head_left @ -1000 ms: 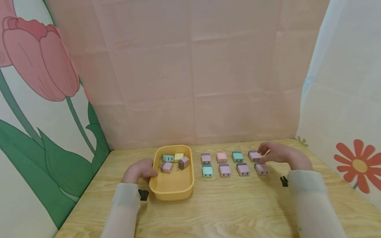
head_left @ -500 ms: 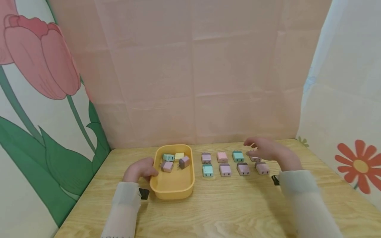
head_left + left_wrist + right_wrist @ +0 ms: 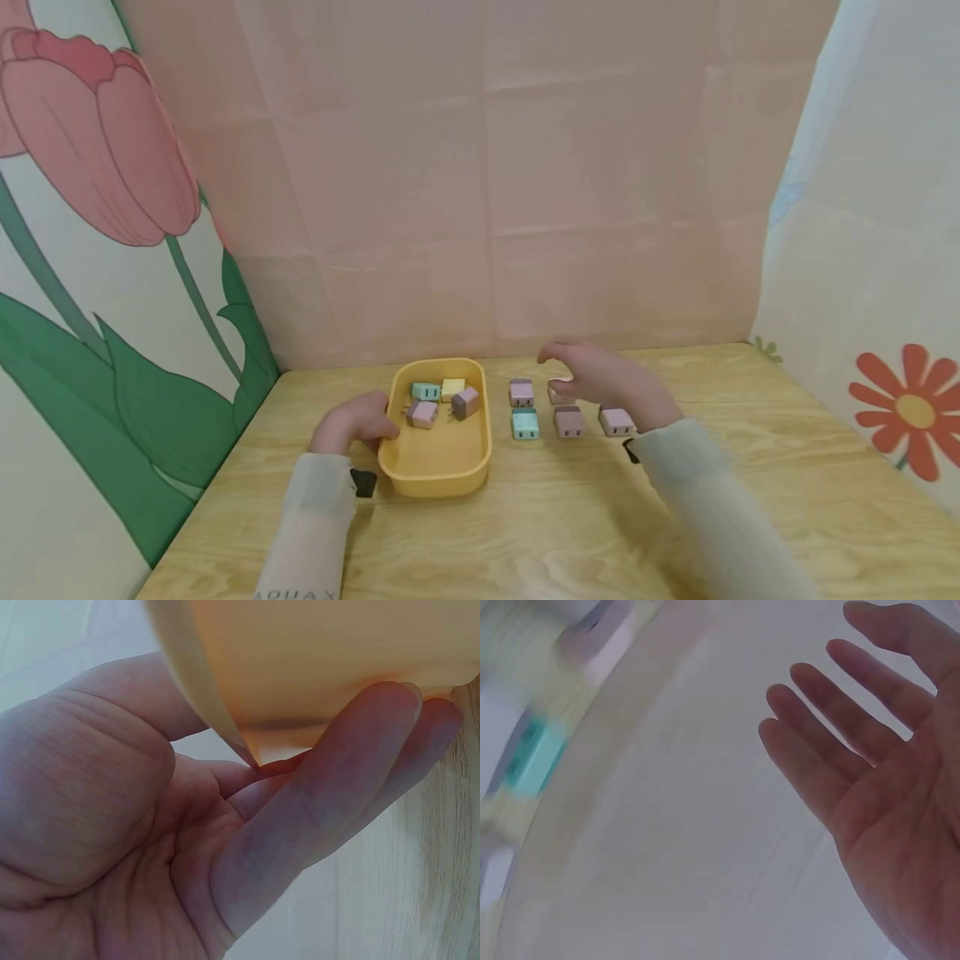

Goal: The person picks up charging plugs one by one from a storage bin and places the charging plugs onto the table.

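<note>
Left of centre in the head view, the left hand [image 3: 360, 421] grips the left wall of a yellow tray [image 3: 438, 485]; left forearm rises from the lower edge of the frame, wrist bent toward the tray; left wrist view shows the tray wall passing between thumb and fingers, two long fingers [image 3: 330, 787] laid against its surface.

Right of centre, the right hand [image 3: 600, 375] is held over the far row of chargers, forearm slanting from the lower right toward the upper left, fingers pointing left; right wrist view shows the palm bare, digits apart and only slightly bent, nothing held; chargers blurred along that view's left edge.

Tray contents, all toward its far half: a mint charger [image 3: 426, 391], a yellow charger [image 3: 453, 389], two purple chargers [image 3: 422, 413]; on the wood-grain table [image 3: 525, 533], just right of the tray: a purple charger at the back [image 3: 521, 392], a turquoise charger in front of it [image 3: 525, 423], two more purple ones farther right in the near row; a pink charger [image 3: 560, 397] partly hidden by the right hand.
</note>
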